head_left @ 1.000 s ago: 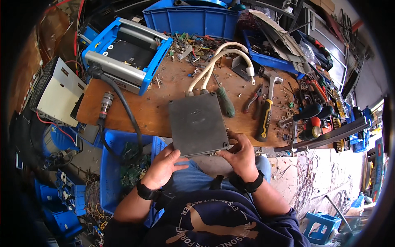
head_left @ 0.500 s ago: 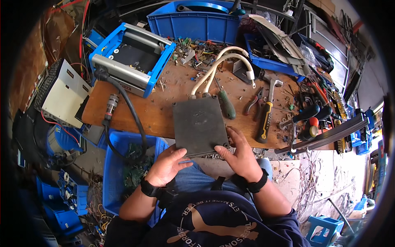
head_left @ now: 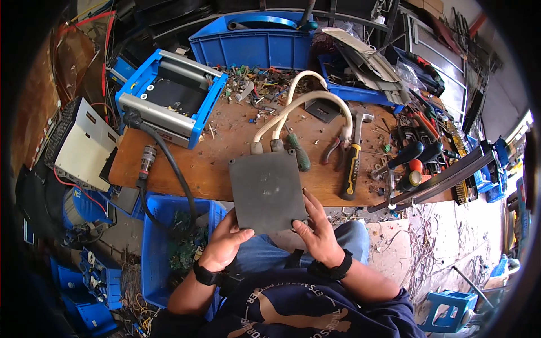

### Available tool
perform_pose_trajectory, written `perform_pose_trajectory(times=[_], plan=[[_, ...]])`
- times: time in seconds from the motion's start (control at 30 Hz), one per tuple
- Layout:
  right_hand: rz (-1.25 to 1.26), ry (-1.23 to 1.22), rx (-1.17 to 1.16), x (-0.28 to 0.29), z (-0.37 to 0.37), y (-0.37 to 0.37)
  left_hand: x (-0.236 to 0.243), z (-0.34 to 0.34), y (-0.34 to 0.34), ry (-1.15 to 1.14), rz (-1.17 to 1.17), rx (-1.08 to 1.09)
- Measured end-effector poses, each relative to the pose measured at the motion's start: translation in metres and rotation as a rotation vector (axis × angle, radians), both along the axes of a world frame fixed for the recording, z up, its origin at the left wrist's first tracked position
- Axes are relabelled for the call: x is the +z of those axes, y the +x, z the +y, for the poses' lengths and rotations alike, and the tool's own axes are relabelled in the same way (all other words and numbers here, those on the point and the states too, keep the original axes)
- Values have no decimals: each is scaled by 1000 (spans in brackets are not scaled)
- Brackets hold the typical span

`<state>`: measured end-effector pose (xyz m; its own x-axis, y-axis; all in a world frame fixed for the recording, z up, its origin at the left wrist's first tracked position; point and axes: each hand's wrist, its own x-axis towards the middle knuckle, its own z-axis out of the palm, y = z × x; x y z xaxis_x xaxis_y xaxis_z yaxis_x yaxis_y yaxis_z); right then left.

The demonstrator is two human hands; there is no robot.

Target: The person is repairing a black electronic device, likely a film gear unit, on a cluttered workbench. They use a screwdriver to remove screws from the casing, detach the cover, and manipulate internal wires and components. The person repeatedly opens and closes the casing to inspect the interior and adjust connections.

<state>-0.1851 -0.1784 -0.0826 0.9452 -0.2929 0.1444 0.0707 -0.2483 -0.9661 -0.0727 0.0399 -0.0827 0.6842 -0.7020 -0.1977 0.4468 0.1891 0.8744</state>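
A flat dark-grey square box [head_left: 267, 188] is held level in front of me at the table's near edge. My left hand [head_left: 227, 243] grips its near left corner, thumb along the edge and fingers partly hidden beneath. At the near right corner my right hand [head_left: 320, 232] has its thumb on the top face and fingers along the side. Two thick white cables [head_left: 307, 101] leave the box's far side through grey glands and arch over the table. One cable's end comes down by red-handled pliers [head_left: 333, 147]. Beyond the box's right far corner lies a green-handled screwdriver [head_left: 300, 153].
A hammer [head_left: 353, 163] with a yellow-black handle lies right of the pliers. Several tools crowd the table's right side. A blue-and-silver frame [head_left: 163, 112] with a thick black cable [head_left: 176, 169] stands left. Below is a blue crate [head_left: 155, 248] with green boards. Scrap litters the table's back.
The box has come slightly nearer to me, its white cables shifting with it. My left hand has closed around its corner, where the fingers were spread before. The whole view has shifted a little.
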Motion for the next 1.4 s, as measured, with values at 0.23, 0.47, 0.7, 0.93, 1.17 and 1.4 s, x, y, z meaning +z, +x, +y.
perform_pose_trajectory(times=[0.23,0.47,0.7,0.93,1.17,1.4], plan=[[-6,97,33,-3,-4,-8,13,-5,-6,47,-186,2],[-120,-78,-36,-12,-7,-3,19,-9,-7,138,-192,41],[53,-53,-40,24,-12,16,29,-17,-4,177,30,147],[39,-183,-33,24,-14,14,2,-6,3,-28,291,124],[95,13,-42,15,-25,-1,-4,-4,10,-33,328,94],[36,-93,23,46,-45,23,-6,1,10,-51,287,25]])
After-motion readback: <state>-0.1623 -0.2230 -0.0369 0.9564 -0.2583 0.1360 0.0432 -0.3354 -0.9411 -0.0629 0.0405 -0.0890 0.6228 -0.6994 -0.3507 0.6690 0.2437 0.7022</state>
